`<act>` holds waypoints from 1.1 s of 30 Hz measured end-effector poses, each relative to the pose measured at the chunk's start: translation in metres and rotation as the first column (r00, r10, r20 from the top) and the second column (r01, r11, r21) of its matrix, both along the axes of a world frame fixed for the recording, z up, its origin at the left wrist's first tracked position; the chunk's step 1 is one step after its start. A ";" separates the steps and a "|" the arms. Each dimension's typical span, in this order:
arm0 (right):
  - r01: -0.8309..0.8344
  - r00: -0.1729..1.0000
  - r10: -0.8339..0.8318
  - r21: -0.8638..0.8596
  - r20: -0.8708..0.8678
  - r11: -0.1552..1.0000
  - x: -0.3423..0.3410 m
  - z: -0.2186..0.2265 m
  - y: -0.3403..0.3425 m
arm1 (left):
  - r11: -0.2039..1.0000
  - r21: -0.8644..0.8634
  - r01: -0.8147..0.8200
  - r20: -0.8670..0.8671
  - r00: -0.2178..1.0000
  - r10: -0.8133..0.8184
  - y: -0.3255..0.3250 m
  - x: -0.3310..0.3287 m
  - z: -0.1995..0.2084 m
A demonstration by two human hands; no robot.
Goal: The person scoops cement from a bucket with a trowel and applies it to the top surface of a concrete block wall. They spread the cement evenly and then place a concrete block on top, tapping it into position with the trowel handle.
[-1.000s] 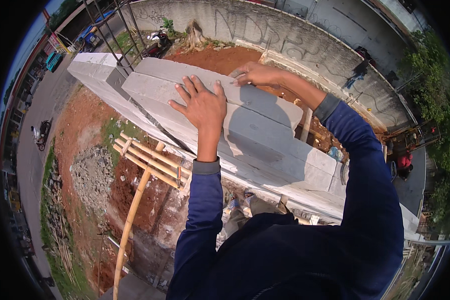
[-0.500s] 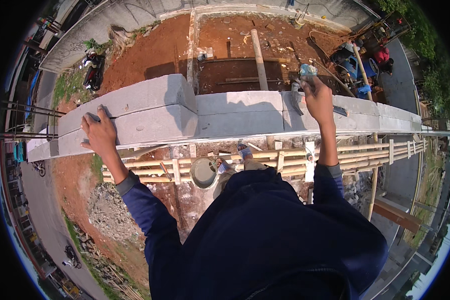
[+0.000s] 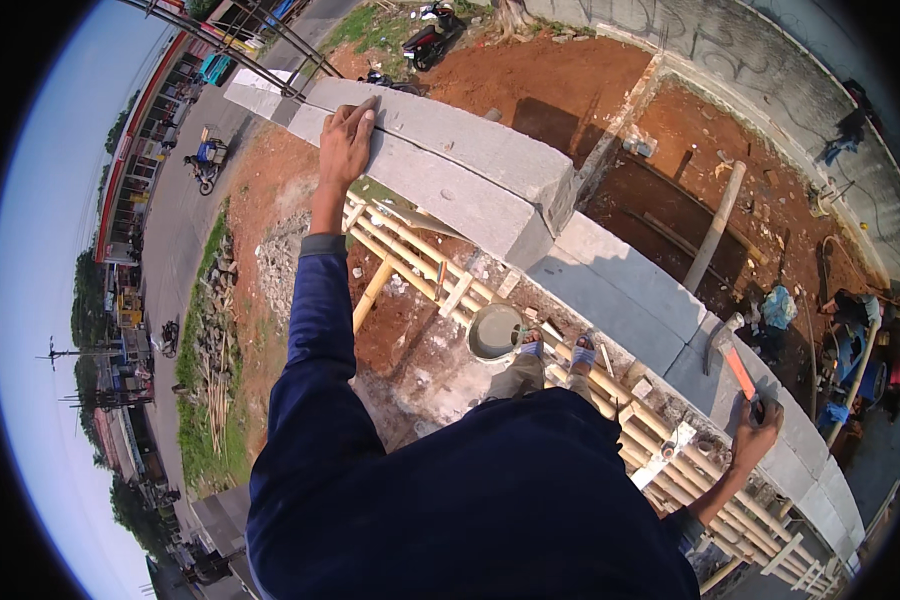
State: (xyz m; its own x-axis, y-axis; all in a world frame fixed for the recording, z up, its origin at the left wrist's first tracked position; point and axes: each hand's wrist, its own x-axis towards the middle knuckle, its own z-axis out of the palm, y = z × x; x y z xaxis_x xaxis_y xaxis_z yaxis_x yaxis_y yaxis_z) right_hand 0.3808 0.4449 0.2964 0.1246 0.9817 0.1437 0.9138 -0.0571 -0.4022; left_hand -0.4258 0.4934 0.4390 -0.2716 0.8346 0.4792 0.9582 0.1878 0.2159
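Observation:
My left hand (image 3: 344,150) rests on the far left end of the raised course of light grey blocks (image 3: 440,190), fingers laid over the joint between two blocks. Down on the lower course (image 3: 630,285) at the right lies a claw hammer (image 3: 739,370) with a metal head and an orange handle. My right hand (image 3: 756,437) is closed around the dark end of that handle, beside the wall. The palm side of its grip is hidden.
Bamboo scaffold poles (image 3: 670,465) run along the near side of the wall, below my feet. A round bucket of grey mortar (image 3: 496,331) stands beside my feet. Beyond the wall is red soil with a leaning post (image 3: 715,228). A road (image 3: 175,230) with vehicles lies to the left.
My view has swung to the left and tilted. My right hand has gone from above the hammer head to the handle's end. My left hand still touches the raised blocks.

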 end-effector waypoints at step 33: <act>-0.402 -0.121 -0.405 -0.328 -0.906 0.855 -0.398 0.065 -0.073 | 0.995 0.098 -0.031 0.277 0.961 0.003 0.010 -0.017 -0.016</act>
State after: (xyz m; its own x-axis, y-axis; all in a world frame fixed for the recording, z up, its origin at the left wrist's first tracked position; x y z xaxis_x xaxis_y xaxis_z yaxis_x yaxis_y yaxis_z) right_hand -0.0171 0.3715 0.3617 -0.2795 0.8352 -0.4737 -0.4527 -0.5497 -0.7020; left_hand -0.4429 0.5038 0.4233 -0.4189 0.7802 0.4646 0.8553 0.1673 0.4903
